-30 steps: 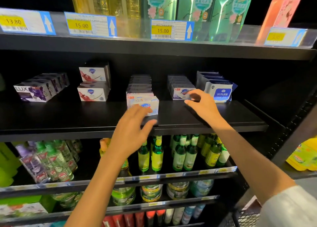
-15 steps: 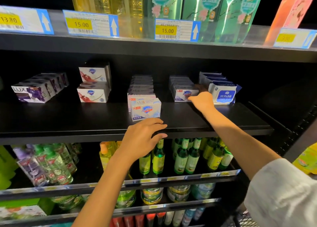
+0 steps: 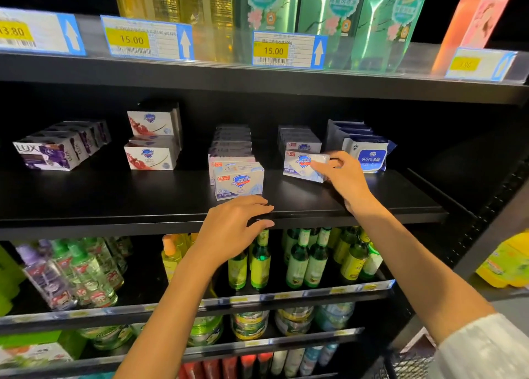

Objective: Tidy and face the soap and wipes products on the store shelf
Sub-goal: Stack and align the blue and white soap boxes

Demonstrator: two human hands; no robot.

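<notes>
Head: soap box face-forward, perhaps tilted.

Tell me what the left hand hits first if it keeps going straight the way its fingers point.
The left hand lies open at the shelf edge, fingers aimed right along it. That line looks free as far as the picture shows; the right forearm crosses further along, though depth is unclear.

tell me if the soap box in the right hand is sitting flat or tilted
Tilted: the soap box leans with its right end raised in the right hand.
</notes>
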